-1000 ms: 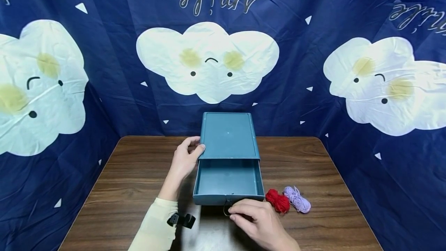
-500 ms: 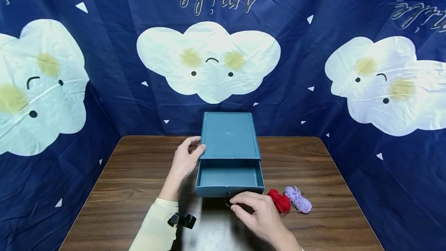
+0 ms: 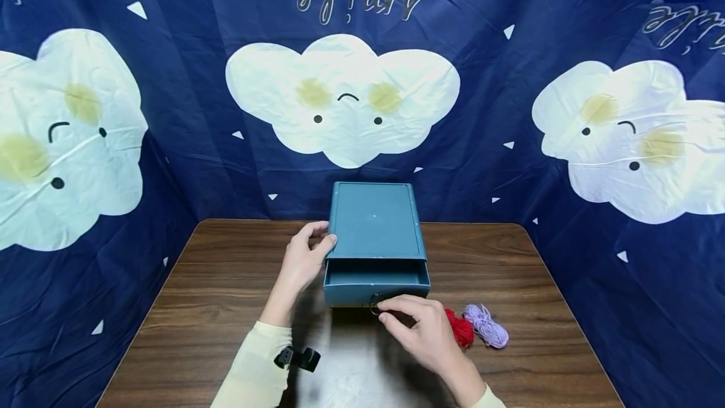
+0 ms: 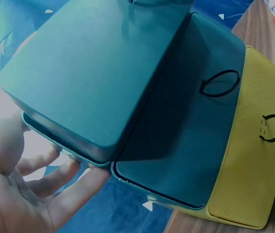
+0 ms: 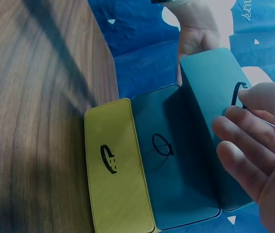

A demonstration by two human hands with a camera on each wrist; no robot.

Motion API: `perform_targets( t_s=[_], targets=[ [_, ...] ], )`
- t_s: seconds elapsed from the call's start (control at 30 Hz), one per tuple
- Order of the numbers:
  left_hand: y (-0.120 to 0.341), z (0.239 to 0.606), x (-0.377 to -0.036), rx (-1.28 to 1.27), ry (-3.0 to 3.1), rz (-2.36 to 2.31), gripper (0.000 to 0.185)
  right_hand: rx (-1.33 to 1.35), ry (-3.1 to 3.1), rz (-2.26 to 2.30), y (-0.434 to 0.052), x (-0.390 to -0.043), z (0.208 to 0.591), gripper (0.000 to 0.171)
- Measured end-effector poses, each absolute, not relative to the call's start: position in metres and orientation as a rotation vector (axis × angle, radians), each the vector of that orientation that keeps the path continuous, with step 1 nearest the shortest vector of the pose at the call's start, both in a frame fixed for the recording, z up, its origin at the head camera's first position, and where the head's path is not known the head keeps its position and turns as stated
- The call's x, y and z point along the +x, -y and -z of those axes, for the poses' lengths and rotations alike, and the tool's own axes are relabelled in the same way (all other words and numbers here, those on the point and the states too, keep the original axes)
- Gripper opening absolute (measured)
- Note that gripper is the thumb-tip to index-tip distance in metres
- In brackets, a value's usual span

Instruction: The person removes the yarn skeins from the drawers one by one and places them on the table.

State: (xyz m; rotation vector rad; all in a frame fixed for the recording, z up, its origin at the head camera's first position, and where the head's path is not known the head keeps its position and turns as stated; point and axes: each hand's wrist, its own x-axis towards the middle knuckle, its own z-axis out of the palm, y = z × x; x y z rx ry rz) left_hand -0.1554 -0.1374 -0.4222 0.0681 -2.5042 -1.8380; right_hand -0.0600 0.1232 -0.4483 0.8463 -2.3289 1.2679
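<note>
Teal drawer [image 3: 375, 281] slid further in, part open.

Count on the surface [image 3: 215, 282]: one teal drawer box [image 3: 374, 221], fitted with one drawer [image 3: 376, 282] bearing one dark ring pull [image 3: 374, 310]. Two small yarn bundles near the right front: one red yarn bundle [image 3: 461, 330], one lilac yarn bundle [image 3: 486, 326]. Two hands in view: one left hand [image 3: 304, 258], one right hand [image 3: 421, 330]. Three white clouds printed on the blue backdrop [image 3: 187, 80].
</note>
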Motion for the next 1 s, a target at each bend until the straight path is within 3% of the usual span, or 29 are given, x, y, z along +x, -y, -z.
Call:
perform_targets(
  t_s=[1.0],
  targets=[
    [0.138, 0.419, -0.151, 0.06, 2.507, 1.838, 0.044, 0.686, 2.363, -1.171, -0.117, -0.098, 0.448, 0.018]
  ],
)
